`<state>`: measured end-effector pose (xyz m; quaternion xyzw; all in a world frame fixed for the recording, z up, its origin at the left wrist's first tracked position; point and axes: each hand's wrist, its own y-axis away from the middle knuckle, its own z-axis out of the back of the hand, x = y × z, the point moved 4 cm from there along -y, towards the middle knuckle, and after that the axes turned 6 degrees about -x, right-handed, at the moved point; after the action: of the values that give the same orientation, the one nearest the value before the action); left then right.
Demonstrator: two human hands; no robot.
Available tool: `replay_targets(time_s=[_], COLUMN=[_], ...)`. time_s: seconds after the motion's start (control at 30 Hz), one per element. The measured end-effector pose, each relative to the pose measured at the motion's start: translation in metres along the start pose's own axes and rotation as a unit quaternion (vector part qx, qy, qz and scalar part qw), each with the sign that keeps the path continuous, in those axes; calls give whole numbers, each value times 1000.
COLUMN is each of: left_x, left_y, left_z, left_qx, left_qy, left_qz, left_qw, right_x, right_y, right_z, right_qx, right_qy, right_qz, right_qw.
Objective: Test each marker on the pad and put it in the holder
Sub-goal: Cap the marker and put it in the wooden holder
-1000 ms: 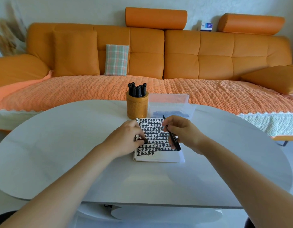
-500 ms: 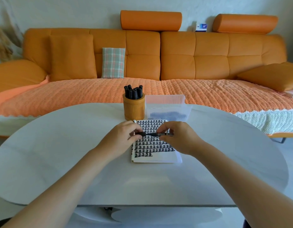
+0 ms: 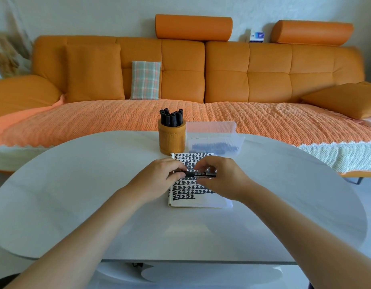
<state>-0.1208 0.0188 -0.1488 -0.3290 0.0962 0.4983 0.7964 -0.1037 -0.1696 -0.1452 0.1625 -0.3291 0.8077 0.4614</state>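
Observation:
A black marker lies level above the pad, held at both ends. My left hand pinches its left end, where the cap is. My right hand grips the barrel on the right. The white pad is covered with rows of black marks and lies flat on the table under both hands. Behind it stands the round orange holder with several black markers upright in it.
A clear plastic box with dark markers inside stands right of the holder. The white oval table stretches wide to both sides. An orange sofa runs behind the table.
One second ago my right hand held the marker slanted over the pad and my left held the cap apart. The hands came together and the marker now lies level between them.

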Motion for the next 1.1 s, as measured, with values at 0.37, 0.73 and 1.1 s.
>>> replay_targets(time_s=[0.37,0.73,1.1], left_x=[-4,0,23], left_y=[-1,-12,-63], left_z=[5,17,48], left_qx=[-59,-55,-160], left_qy=[-17,15,30], left_qz=[-52,-40,35], left_qw=[997,998,986], right_x=[7,16,15], right_y=[-3,-11,-78], right_z=[-2,-13,6], right_qx=[-41,7,-69], right_qy=[49,36,-69], right_qz=[50,34,-52], right_qw=[997,999,994])
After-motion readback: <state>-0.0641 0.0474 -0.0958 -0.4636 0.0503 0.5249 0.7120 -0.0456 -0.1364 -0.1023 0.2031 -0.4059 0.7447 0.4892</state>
